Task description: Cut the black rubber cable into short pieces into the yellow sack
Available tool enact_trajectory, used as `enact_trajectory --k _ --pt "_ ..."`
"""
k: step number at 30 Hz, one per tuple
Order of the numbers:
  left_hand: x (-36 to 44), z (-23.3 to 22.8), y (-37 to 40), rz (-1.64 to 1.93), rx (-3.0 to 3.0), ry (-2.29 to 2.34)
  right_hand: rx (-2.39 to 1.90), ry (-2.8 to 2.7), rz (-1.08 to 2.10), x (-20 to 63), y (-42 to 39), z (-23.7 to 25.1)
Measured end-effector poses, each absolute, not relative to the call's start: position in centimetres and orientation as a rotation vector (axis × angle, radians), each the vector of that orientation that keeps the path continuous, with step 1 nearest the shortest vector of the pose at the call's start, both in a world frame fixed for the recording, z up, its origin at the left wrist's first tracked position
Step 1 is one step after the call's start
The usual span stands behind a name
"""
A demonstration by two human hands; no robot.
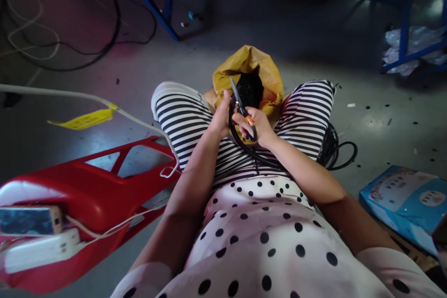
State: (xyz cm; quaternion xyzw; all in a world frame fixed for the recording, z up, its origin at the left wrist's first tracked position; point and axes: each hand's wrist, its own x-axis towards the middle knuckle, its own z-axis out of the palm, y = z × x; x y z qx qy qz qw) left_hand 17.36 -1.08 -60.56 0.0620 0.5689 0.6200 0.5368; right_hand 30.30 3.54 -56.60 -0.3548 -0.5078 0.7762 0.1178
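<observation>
Scissors in the right hand, by an open yellow bag

At far left, a phone lies on a red chair. The left hand grasps a black cable near the bag's mouth. The right hand grips the scissors by their handles. Farther right sits a blue box.

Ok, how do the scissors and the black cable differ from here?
The scissors are short and straight-bladed; the black cable is long and curves across the lap. The scissors show grey blades and orange on the handles, whereas the cable's visible length is black. The scissors sit in the right hand, while the cable runs along the left hand. Both show some black.
</observation>
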Motion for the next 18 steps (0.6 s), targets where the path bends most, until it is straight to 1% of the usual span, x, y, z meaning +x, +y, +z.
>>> enact_trajectory --k 3,5,7,9,11,15,18 --pt "17.4 -60.8 -1.5 1.425 0.151 1.235 -1.174 -1.571 2.231 29.1 3.5 -56.9" --pt "17.2 -61.1 -1.8 1.359 0.160 1.209 -1.217 -1.745 2.199 28.8 3.8 -57.2" --pt "17.1 -61.4 -1.9 1.357 0.176 1.233 -1.247 -2.026 2.051 28.9 4.1 -57.5" --pt "17.1 -61.6 -1.9 1.351 0.215 1.313 -1.295 -2.301 1.818 29.1 4.5 -57.9" --pt "17.1 -61.6 -1.8 1.308 0.231 1.410 -1.352 -2.468 1.660 29.3 4.9 -58.2" --pt "17.2 -61.5 -1.7 1.229 0.169 1.504 -1.364 -2.571 1.622 30.0 5.3 -58.7" --pt "17.3 -61.6 -1.5 1.167 0.109 1.548 -1.347 -2.602 1.526 30.5 5.1 -58.9"
